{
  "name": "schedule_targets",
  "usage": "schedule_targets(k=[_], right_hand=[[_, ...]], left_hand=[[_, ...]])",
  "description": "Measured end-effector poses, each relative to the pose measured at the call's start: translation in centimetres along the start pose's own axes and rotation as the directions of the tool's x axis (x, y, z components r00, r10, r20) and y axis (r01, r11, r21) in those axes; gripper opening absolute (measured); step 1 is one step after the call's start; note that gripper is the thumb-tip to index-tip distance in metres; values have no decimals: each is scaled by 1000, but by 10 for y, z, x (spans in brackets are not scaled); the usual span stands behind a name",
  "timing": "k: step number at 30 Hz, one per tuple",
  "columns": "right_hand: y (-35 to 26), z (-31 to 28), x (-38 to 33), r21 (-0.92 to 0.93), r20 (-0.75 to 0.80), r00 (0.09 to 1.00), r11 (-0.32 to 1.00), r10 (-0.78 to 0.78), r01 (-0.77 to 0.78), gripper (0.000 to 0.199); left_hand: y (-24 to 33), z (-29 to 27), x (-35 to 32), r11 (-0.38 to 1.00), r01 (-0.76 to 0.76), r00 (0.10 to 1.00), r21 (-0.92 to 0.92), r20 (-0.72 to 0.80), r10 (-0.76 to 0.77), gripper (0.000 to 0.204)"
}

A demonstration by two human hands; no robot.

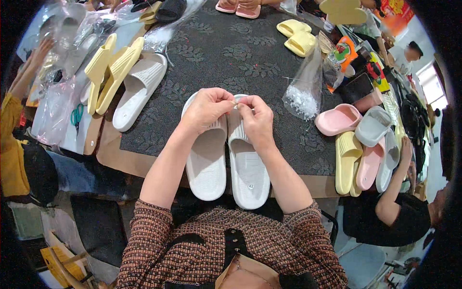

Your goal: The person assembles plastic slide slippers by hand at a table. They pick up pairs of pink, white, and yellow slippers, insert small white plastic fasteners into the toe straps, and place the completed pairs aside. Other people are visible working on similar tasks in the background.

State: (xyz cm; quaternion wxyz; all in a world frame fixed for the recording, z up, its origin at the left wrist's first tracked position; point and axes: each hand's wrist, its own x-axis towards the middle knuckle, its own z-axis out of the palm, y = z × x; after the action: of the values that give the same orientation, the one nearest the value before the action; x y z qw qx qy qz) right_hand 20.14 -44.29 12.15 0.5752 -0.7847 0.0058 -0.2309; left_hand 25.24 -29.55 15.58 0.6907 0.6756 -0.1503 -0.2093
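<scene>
A pair of light grey slide slippers lies side by side in front of me, heels toward me: the left slipper (207, 168) and the right slipper (249, 176). Over their toe ends, my left hand (207, 111) and my right hand (256, 120) meet with thumbs and fingertips pinched together. Between the fingertips is something tiny and pale, too small to name. My hands partly cover the ribbed straps, and I cannot tell whether the tiny thing is joined to the slippers.
The dark patterned mat (231, 53) covers the table. Yellow slippers (118, 72) and a grey slipper (140, 91) lie left, near green-handled scissors (77, 115). At right are a clear bag of small white pieces (303, 98) and a pink slipper (338, 119) among several others. People sit around.
</scene>
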Motion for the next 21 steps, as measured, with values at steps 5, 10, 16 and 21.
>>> schedule_targets(k=[5,10,16,21], right_hand=[[-3,0,1,-10,-3,1000,1000,-6,6,7],[-5,2,1,75,0,999,996,45,-45,8],[-5,4,3,-3,-13,997,997,-78,78,8],[-10,4,3,21,-33,987,988,-155,156,7]], left_hand=[[-4,-2,3,1000,-18,1000,21,13,17,12],[-8,-3,2,987,-5,1000,-163,23,9,10],[-4,2,-1,980,-34,999,-198,-40,26,10],[2,5,-3,997,-72,995,22,-65,73,11]])
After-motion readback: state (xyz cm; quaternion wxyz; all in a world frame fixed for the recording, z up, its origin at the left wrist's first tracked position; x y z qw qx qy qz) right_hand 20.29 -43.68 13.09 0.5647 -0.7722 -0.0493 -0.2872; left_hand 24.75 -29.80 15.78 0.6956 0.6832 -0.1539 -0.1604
